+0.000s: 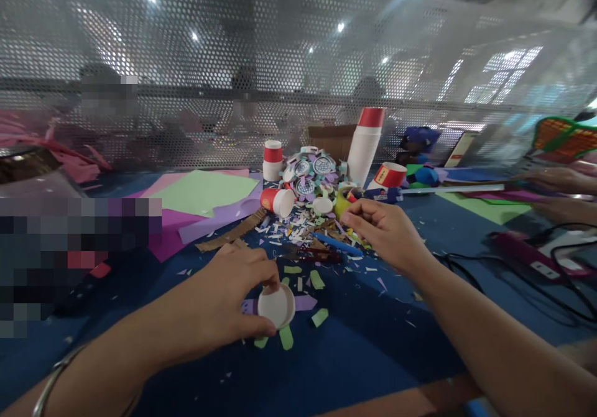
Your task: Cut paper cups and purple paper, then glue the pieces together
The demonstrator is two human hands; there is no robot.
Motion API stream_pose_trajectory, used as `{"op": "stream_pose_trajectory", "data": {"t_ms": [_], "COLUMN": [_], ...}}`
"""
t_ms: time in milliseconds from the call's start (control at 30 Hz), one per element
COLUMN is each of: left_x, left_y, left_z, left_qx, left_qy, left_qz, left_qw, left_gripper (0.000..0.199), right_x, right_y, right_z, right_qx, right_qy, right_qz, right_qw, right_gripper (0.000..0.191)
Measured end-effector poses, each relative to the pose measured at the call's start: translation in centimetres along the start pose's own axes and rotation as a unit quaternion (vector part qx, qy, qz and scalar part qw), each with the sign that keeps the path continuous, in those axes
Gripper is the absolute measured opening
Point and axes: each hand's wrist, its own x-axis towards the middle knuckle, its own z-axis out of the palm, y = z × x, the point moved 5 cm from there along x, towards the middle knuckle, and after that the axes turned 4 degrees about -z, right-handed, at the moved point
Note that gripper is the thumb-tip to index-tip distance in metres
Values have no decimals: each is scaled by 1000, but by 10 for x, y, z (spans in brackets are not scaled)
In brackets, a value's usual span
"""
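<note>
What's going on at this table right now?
A person's left hand grips a shallow white paper disc, with purple strips showing on either side and loose green paper pieces around it. The right hand is beside a yellow tape roll; whether it touches is unclear. Beyond are paper scraps, a pile of round paper pieces and stacked cups.

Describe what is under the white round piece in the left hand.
From beneath the white round piece, purple paper pokes out left and right, green paper at the lower edge. The piece hides what lies under its middle, so whether they join cannot be seen.
</note>
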Motion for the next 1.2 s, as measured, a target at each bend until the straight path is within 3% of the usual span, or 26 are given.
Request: {"op": "stream_pose_trajectory", "data": {"t_ms": [267,467,700,933,1200], "left_x": [-3,-1,4,6,7], "left_y": [-6,-11,-16,-20,-19], "left_z": [-4,-4,3,6,6], "left_qx": [-12,-23,-41,-76,-73], "left_qy": [9,-1,-9,-15,-7], "left_qz": [-17,-13,12,18,17], "left_qw": [1000,1000,999,997,997], "left_gripper": [40,45,44,52,57], "right_x": [-1,-3,-9,-22,-27], "right_y": [14,14,-12,-40,-56], "right_z": [16,19,16,12,22], "right_qx": [-202,-236,-121,-2,82], "right_qy": [-147,-161,-112,-84,-141], "right_qz": [-1,-19,-37,-72,-25], "right_qw": [968,958,986,994,986], "right_gripper": [15,7,15,13,18]}}
